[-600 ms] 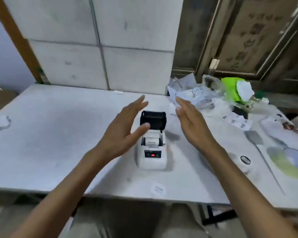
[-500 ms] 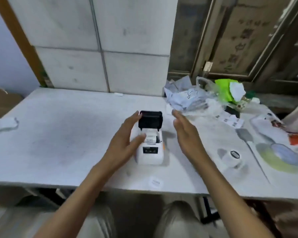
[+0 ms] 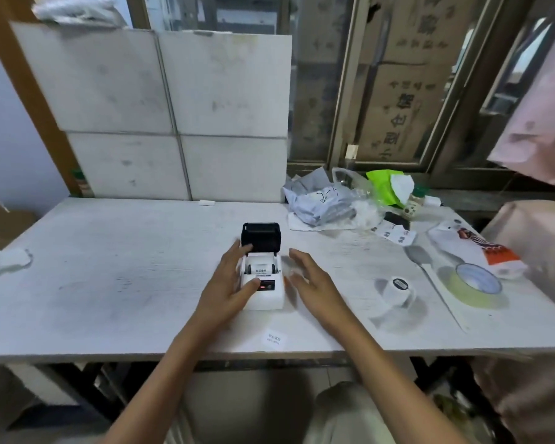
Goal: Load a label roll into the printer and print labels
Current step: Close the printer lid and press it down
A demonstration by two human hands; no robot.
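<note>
A: In the middle of the white table (image 3: 109, 267) sits the little white printer (image 3: 263, 293). Its black lid (image 3: 261, 237) stands open.

B: Where is the paper roll?

A: A label roll (image 3: 261, 267) lies inside the open printer. Another roll (image 3: 398, 291) stands on the table to the right, well apart, near a ring of tape (image 3: 474, 288).

B: What do the hands do?

A: The left hand (image 3: 228, 290) rests on the printer's left side, fingers spread, thumb on the front by the red light. The right hand (image 3: 314, 286) is open and flat, just beside the printer's right side. It looks blurry, so I cannot tell if it touches.

B: Anything else?

A: One small label (image 3: 273, 338) lies near the table's front edge.
</note>
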